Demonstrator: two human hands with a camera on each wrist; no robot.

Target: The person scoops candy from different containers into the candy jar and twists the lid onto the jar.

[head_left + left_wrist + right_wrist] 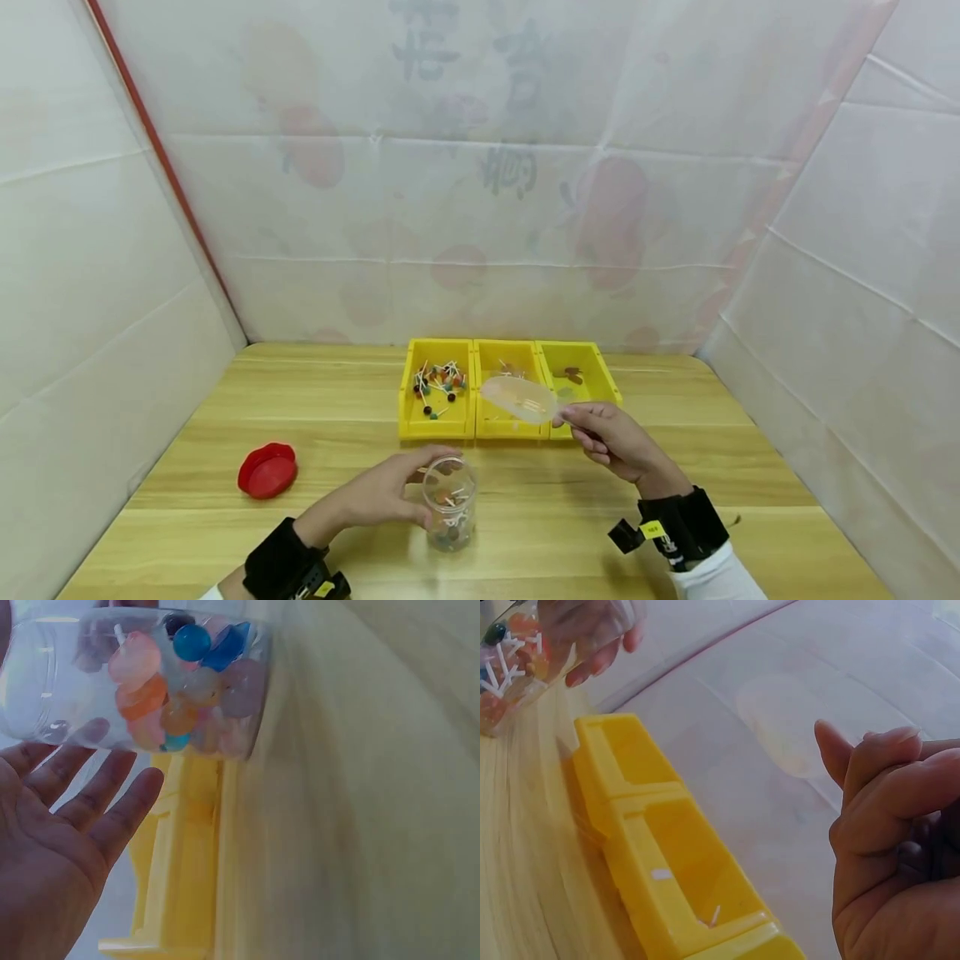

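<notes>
A clear plastic jar (450, 487) stands on the table with several small lollipops (180, 690) in its lower part. My left hand (390, 492) holds it from the left, thumb on the near side and fingers around the far side. My right hand (611, 437) pinches the handle of a translucent scoop (517, 398) above the yellow bins. White sticks show at the scoop's bowl, close to the handle. In the right wrist view, the curled fingers (885, 772) hide most of the handle.
Three joined yellow bins (474, 429) stand at the back: lollipops (442, 383) in the left one, a few in the middle, brown pieces (572, 374) in the right. A red scalloped lid (267, 472) lies at the left. White cloth walls (450, 208) surround the table.
</notes>
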